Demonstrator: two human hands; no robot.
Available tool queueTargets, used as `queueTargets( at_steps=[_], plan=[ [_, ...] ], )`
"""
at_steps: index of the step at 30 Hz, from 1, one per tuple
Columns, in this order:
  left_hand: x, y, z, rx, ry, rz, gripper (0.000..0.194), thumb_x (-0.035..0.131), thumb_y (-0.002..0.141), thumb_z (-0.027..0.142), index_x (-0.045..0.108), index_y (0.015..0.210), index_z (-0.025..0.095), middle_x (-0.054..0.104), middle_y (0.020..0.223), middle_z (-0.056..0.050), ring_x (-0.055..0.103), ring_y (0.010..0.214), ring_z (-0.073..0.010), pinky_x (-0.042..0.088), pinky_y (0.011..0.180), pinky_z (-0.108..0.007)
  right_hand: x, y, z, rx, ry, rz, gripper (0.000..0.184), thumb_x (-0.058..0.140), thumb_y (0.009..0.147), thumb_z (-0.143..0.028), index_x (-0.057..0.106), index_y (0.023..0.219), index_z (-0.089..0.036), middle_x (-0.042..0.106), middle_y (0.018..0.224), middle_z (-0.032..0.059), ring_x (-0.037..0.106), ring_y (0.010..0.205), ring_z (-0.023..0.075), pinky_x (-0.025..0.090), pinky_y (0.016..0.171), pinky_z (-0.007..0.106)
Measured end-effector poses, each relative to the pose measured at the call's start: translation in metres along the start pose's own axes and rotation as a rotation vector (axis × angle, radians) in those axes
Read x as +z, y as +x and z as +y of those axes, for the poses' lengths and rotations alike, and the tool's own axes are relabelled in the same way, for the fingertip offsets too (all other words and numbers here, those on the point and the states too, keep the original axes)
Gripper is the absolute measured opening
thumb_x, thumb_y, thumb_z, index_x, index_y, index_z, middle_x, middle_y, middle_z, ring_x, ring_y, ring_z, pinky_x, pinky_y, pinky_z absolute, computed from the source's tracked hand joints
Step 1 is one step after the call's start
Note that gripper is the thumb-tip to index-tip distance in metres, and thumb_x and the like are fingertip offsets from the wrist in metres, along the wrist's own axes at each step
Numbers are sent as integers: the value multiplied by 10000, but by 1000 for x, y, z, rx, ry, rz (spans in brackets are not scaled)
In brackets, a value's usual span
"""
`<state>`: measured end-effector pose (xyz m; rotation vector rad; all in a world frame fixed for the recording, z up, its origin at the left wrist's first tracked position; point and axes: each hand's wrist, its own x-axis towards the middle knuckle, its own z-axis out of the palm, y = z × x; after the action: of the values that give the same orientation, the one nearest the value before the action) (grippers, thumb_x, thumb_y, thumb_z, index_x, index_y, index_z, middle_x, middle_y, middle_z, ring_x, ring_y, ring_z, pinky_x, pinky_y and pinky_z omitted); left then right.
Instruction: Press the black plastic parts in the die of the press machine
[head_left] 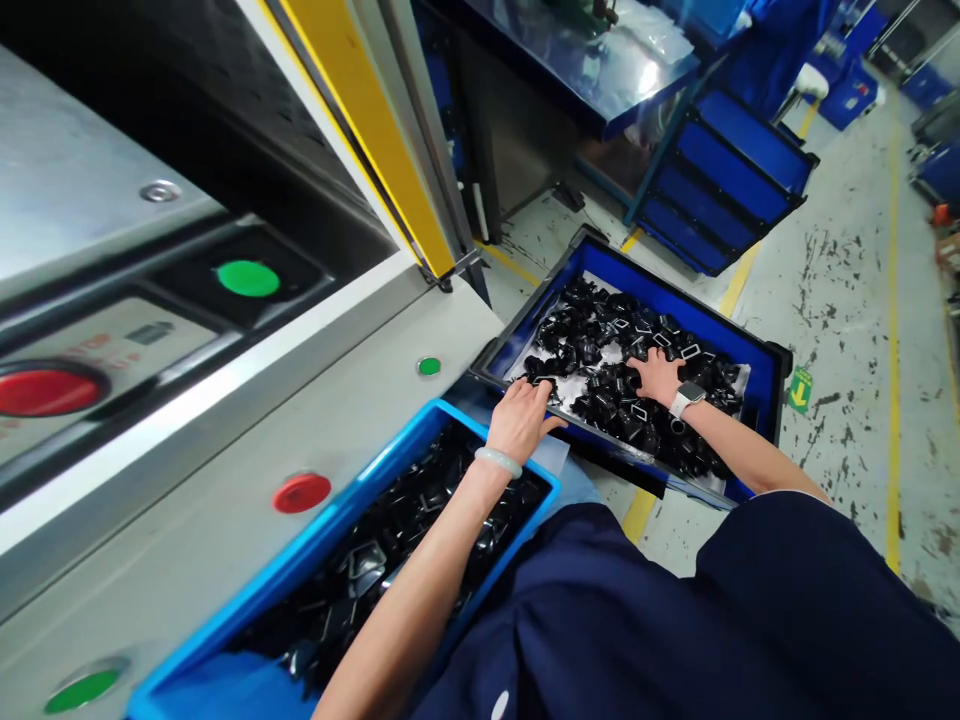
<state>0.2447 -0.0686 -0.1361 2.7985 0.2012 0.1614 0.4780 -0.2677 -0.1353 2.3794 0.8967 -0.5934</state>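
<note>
My left hand (519, 425), with a pale bangle at the wrist, reaches to the near left rim of a dark blue crate (757, 365). Its thumb sticks out apart from the fingers, whose tips lie at small black plastic parts (589, 350). Over the middle of the same crate, my right hand (660, 378) spreads its fingers on the heap, a watch on its wrist. Some parts show shiny rectangular frames; a white sheet lies beneath them. Under my left forearm stands a light blue bin (247, 575) full of black parts (367, 565).
To the left is a machine with a yellow post (375, 130), a red button (301, 492) and a green button (429, 367). Stacked blue crates (727, 180) and a metal-topped table (600, 75) stand beyond. Yellow lines mark the floor (840, 300).
</note>
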Motion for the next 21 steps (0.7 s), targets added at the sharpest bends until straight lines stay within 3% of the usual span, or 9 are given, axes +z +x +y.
queueTargets(
  at_steps=[7,11,14,17,19,21],
  plan=[
    [0,2,2,-24,-50,-13,395,771,928,433,584,1124,145,697,881,-116,684,1000,-336,487,1113,-473,3,-10,50,106,54,-119,518,670,964,-480,545,1456,-374,475,1456,169,480,1350,377,500,947,636],
    [1,2,2,-19,-78,1,373,772,927,433,592,1103,158,691,867,-107,670,974,-332,499,1065,-467,2,-34,98,172,49,-181,454,702,938,-456,603,1375,-382,490,1445,130,554,1291,365,535,915,576],
    [2,3,1,12,-89,14,368,802,903,431,604,1075,174,689,867,-97,657,957,-322,493,1044,-456,-5,-59,123,182,29,-179,540,798,860,-413,630,1371,-371,445,1528,140,599,1255,376,550,904,534],
    [4,3,0,36,-83,20,328,794,912,422,621,1046,178,701,895,-105,649,957,-319,485,1029,-455,-13,-74,109,118,39,-110,645,748,899,-423,543,1508,-360,411,1589,184,586,1289,408,543,945,574],
    [5,3,-1,35,-87,21,286,763,939,411,633,1033,174,710,904,-112,649,959,-321,484,1025,-462,-18,-75,75,0,69,-44,644,625,983,-453,440,1597,-389,381,1645,161,503,1400,404,498,1043,600],
    [4,3,-1,34,-91,18,266,743,955,403,643,1027,167,718,905,-119,652,961,-326,490,1014,-465,-20,-69,32,-174,108,1,650,546,1023,-502,344,1640,-467,307,1725,65,380,1515,360,431,1148,578]
  ],
)
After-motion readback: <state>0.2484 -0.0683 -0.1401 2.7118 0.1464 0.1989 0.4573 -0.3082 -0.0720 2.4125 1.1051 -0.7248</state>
